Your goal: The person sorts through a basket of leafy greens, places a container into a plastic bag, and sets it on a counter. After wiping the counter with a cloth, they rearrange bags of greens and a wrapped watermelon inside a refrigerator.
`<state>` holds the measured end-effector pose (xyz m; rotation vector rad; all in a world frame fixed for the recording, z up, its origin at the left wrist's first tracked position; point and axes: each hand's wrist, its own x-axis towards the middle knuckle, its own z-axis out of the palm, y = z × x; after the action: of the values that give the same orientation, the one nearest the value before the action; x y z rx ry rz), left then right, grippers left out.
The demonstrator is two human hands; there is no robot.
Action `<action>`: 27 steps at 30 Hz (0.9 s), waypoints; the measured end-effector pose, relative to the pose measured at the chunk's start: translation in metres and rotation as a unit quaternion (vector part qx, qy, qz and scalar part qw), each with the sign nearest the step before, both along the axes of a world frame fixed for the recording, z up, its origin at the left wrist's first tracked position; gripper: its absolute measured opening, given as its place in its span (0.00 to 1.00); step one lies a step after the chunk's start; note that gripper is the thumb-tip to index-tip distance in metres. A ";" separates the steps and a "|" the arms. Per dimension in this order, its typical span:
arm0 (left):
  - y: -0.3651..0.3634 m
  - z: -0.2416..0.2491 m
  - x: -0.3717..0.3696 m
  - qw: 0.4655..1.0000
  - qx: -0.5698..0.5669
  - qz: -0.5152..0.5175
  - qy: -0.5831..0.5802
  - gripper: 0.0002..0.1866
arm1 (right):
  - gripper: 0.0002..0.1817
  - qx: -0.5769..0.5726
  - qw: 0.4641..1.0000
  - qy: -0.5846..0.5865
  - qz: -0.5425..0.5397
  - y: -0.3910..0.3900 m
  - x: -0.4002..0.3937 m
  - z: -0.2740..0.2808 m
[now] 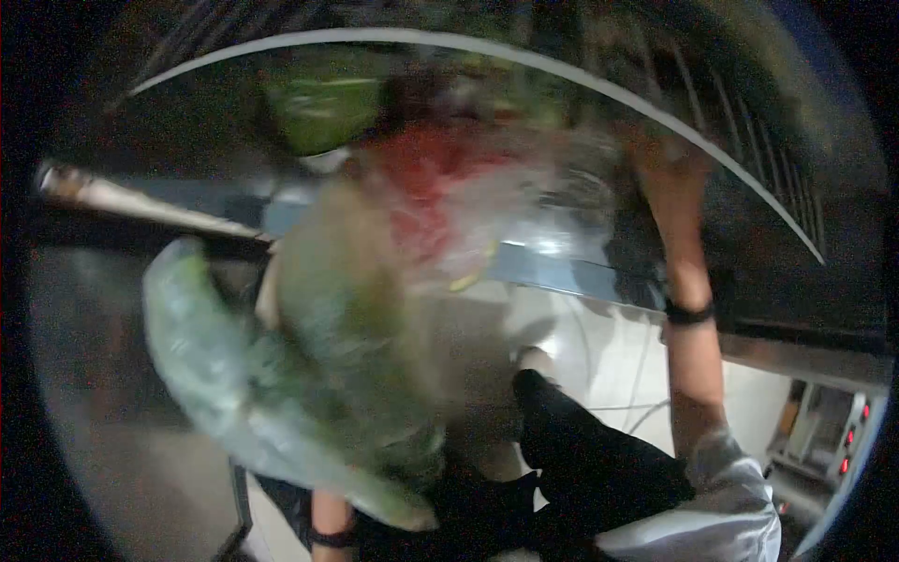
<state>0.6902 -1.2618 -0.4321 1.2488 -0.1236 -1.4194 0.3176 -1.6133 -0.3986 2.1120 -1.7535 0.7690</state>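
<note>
A large, elongated green bundle (346,318) in what looks like clear plastic is close to the camera, with a pale green curved part (201,347) sticking out to the left. Its exact kind is too blurred to make out. My left forearm, with a dark wristband, goes up behind it. A strip of skin at the bundle's edge looks like my left hand (269,295), holding it; the fingers are mostly hidden. My right hand (670,173) reaches forward over the dark surface near a blurred clear package (571,192). Motion smears its fingers.
Red items in plastic (421,187) and a green item (328,112) lie ahead. A curved white edge (412,36) with wire racks behind it runs across the top. A pale bar (140,201) is at left. Equipment with red lights (833,431) stands on the floor at right.
</note>
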 end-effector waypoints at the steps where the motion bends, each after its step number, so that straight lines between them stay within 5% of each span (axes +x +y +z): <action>1: -0.007 0.006 -0.005 0.999 -0.017 0.006 0.041 0.27 | 0.19 -0.050 0.998 -0.013 0.043 0.007 0.016 -0.002; 2: -0.016 0.011 -0.010 0.996 -0.031 0.007 0.081 0.27 | 0.22 -0.036 0.943 -0.310 0.115 0.035 0.049 0.018; 3: -0.023 0.016 -0.015 0.991 -0.048 0.013 0.124 0.27 | 0.22 -0.021 0.887 -0.423 0.181 0.069 0.078 0.032; 4: -0.036 0.018 -0.020 0.986 -0.058 0.013 0.157 0.27 | 0.24 0.116 0.881 -0.400 0.226 0.094 0.071 0.034; 5: -0.049 0.021 -0.025 0.980 -0.069 0.010 0.188 0.27 | 0.23 0.199 0.828 -0.282 0.443 0.089 0.084 0.055; 6: -0.062 0.025 -0.029 0.978 -0.069 0.010 0.194 0.27 | 0.24 0.338 0.783 -0.242 0.463 0.094 0.107 0.070; 7: -0.078 0.033 -0.033 0.987 -0.007 0.019 0.157 0.28 | 0.39 0.457 0.726 -0.268 0.438 0.095 0.121 0.072; 8: -0.090 0.041 -0.038 0.991 0.058 0.024 0.122 0.30 | 0.39 0.453 0.727 -0.270 0.440 0.093 0.129 0.070; 10: -0.062 0.027 -0.050 0.996 0.029 0.044 0.078 0.28 | 0.58 0.562 0.614 -0.317 0.454 0.126 0.139 0.053; 12: -0.041 0.016 -0.052 0.997 0.001 0.056 0.048 0.26 | 0.62 0.576 0.599 -0.319 0.455 0.150 0.149 0.036; 14: -0.046 0.022 -0.048 0.972 0.026 -0.095 -0.213 0.21 | 0.67 0.598 0.589 -0.328 0.434 0.150 0.148 0.026; 15: -0.064 0.056 -0.051 0.905 0.032 -0.200 -0.373 0.18 | 0.67 0.623 0.564 -0.309 0.446 0.153 0.148 0.021; 16: -0.063 0.058 -0.058 0.906 0.026 -0.207 -0.369 0.18 | 0.67 0.646 0.534 -0.292 0.460 0.155 0.148 0.017; 18: -0.057 0.062 -0.075 0.942 -0.061 -0.141 -0.299 0.21 | 0.63 0.585 0.566 -0.289 0.504 0.159 0.147 0.009; 19: -0.061 0.068 -0.082 0.941 -0.061 -0.141 -0.300 0.21 | 0.59 0.644 0.499 -0.337 0.471 0.158 0.146 0.009; 20: -0.068 0.075 -0.087 0.778 -0.102 -0.222 -0.579 0.22 | 0.55 0.697 0.427 -0.381 0.432 0.157 0.147 0.008; 21: -0.074 0.079 -0.090 0.526 -0.133 -0.278 -0.792 0.23 | 0.55 0.697 0.428 -0.381 0.431 0.159 0.146 0.002; 24: -0.064 0.062 -0.099 0.525 -0.157 -0.350 -0.759 0.29 | 0.44 0.610 0.440 -0.552 0.360 0.181 0.121 -0.052; 25: -0.058 0.050 -0.100 0.632 -0.202 -0.346 -0.663 0.35 | 0.39 0.618 0.443 -0.556 0.336 0.183 0.105 -0.072; 26: -0.066 0.059 -0.101 0.632 -0.205 -0.345 -0.663 0.35 | 0.34 0.625 0.446 -0.560 0.312 0.182 0.092 -0.081; 27: -0.080 0.076 -0.100 0.740 -0.211 -0.333 -0.545 0.37 | 0.33 0.625 0.448 -0.570 0.291 0.180 0.083 -0.079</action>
<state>0.5906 -1.3418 -0.3562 1.5473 -1.7507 -0.9021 0.4007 -1.4338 -0.4777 3.8951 -2.7064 1.7468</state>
